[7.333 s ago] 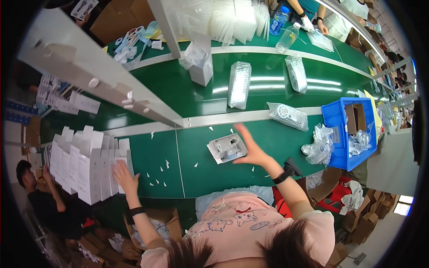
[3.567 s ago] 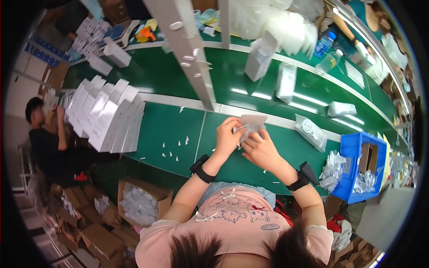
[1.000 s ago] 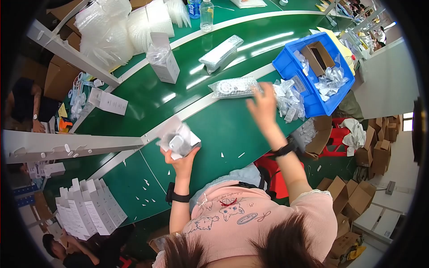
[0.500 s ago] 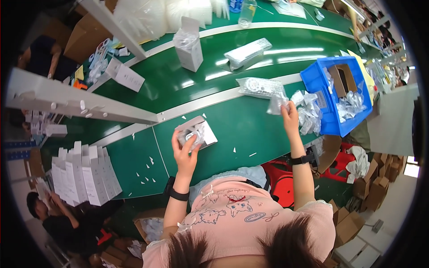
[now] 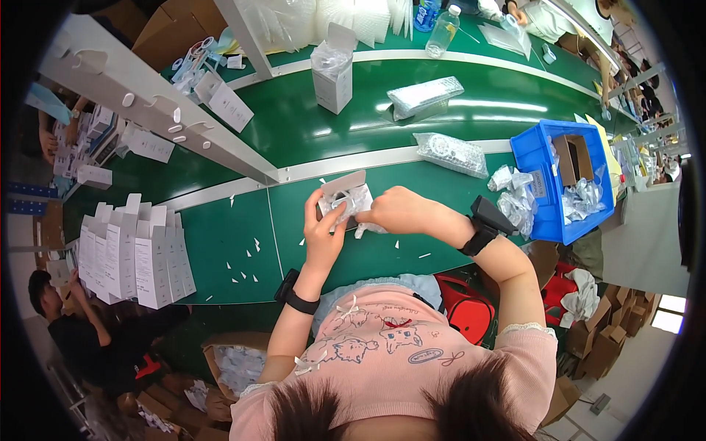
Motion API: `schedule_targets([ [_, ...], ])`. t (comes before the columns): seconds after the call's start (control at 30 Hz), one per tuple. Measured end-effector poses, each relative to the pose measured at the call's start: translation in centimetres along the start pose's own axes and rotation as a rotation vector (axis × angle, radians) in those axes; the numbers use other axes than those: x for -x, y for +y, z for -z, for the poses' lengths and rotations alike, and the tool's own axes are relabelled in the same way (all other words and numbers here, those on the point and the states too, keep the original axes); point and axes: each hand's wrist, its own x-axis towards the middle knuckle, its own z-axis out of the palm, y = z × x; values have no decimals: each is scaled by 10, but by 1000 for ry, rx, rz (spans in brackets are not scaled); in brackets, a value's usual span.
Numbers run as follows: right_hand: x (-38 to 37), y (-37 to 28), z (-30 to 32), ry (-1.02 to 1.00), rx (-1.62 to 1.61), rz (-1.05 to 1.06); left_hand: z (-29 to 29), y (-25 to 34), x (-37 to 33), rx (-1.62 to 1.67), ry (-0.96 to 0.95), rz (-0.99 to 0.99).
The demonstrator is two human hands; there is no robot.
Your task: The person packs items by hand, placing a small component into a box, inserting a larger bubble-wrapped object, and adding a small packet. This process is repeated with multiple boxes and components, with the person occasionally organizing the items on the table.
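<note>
White box, flap raised and mouth toward us, lies between our two hands over the table, clear plastic in its opening. Our left hand wraps its left side and holds it, fingers at the mouth. Our right hand is just beside its right side, fingers curled; whether it pinches the clear bag below, we cannot tell. The box's long axis looks foreshortened. Farther right we see a bubble-wrapped pack and a blue bin.

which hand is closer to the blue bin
Right. The right hand is at the open white box, left of the blue bin; the left hand holds that box, farther left.
</note>
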Motion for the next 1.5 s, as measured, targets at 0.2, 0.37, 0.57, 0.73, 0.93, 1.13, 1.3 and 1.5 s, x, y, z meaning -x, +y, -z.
schedule_targets([
  [0.2, 29, 34, -11, 466, -682, -210, 2, 12, -8, -201, -61, -43],
  [0.37, 2, -4, -23, 1003, -552, -25, 2, 1, -19, -63, -41, 169],
  [0.57, -14, -20, -38, 696, 28, 38, 1, -3, -24, 238, 4, 449],
  [0.73, -2, -34, -23, 483, 40, -42, -3, -12, -18, 248, 15, 405],
  [0.93, -10, -21, -43, 686, 200, -89, -2, -5, -21, 248, 32, 369],
  [1.13, -2, -24, -55, 716, 260, -15, 1, -4, -12, 225, 31, 310],
  [1.3, 9, -25, -48, 632, 131, -118, 94, 34, -26, -356, 141, -23],
  [1.5, 12, -16, -62, 1057, -380, -1, 291, -19, 3, -1560, 81, 420],
])
